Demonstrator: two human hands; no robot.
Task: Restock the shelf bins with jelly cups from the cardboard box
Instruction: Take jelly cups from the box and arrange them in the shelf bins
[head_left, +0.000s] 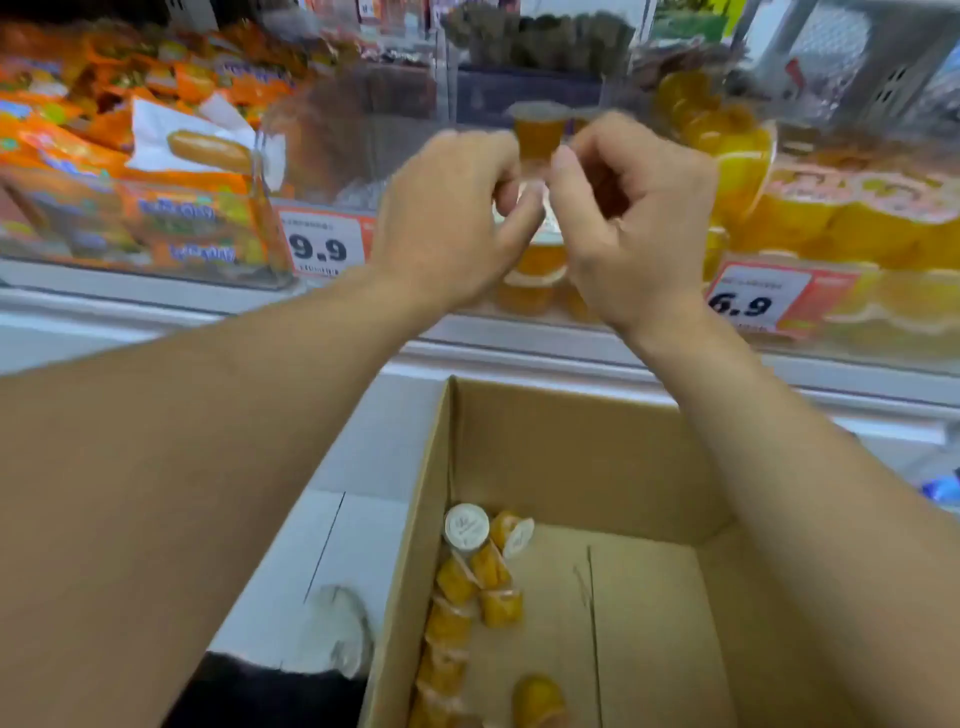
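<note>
My left hand and my right hand are raised together in front of a clear shelf bin. Both pinch a strip of joined orange jelly cups; one cup stands above my fingers and more hang below them, inside or in front of the bin. The image is blurred here, so each hand's exact grip is unclear. Below my forearms the open cardboard box holds several loose orange jelly cups along its left wall, one with its white lid up.
Orange snack bags fill the bin on the left, above a 9.9 price tag. Larger yellow jelly tubs fill the right bin, with a 6.9 tag. The white shelf edge runs behind the box.
</note>
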